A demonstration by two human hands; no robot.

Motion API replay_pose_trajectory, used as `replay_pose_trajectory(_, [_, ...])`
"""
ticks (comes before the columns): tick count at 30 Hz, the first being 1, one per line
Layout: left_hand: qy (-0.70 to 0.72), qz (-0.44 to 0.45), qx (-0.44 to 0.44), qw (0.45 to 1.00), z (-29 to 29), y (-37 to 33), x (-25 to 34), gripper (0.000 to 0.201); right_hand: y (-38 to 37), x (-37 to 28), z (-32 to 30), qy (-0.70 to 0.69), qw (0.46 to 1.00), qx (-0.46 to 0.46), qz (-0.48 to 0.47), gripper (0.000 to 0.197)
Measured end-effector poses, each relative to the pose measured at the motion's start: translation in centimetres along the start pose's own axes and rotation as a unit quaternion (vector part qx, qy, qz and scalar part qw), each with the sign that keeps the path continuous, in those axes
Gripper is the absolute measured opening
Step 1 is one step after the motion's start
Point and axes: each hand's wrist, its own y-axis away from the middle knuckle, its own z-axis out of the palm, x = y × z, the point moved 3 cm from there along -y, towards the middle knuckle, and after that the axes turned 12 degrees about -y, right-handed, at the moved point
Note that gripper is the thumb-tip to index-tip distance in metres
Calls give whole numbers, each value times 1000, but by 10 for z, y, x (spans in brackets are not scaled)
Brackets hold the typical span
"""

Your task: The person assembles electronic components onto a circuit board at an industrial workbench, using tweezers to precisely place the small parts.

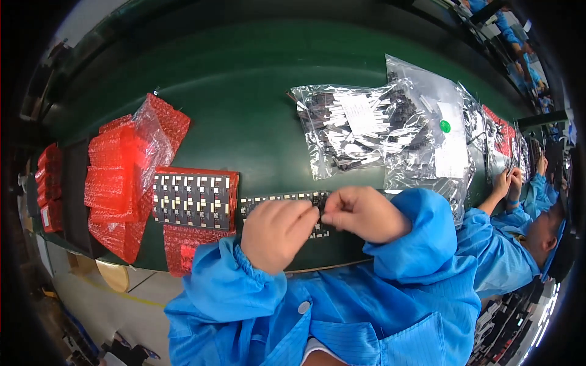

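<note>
Over a dark board with small pale parts [284, 197], near the table's front edge, my two hands work close together. My left hand [278, 232] is closed, its fingertips meeting at the board's middle. From the right, my right hand [363, 213] pinches thumb to forefinger right beside them. Whatever lies between the fingertips is too small to make out. Much of the board is covered by the hands. To the left, a similar black panel [194, 201] carrying rows of white and yellowish pieces rests on red bubble wrap [180, 247].
Red bubble-wrap packs [113, 177] are piled on the green table [244, 110] at left, beside a dark tray [76, 189]. Clear bags of black and silvery strips [360, 131] lie beyond my right hand. At far right a co-worker in blue [506, 238] handles parts.
</note>
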Motion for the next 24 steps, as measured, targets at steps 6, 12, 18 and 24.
replay_pose_trajectory(6, [17,-96,-48,994,31,12,-16,20,-29,3,-7,208,974,93,10,17])
replay_pose_trajectory(12, [6,-104,-64,993,35,14,-16,19,-34,-2,-3,255,961,106,27,20])
replay_pose_trajectory(18, [8,-101,-58,993,37,14,-17,20,-36,-1,-7,233,968,85,38,20])
replay_pose_trajectory(24, [-3,-94,-68,993,37,16,-17,16,-37,-4,-3,271,957,95,45,19])
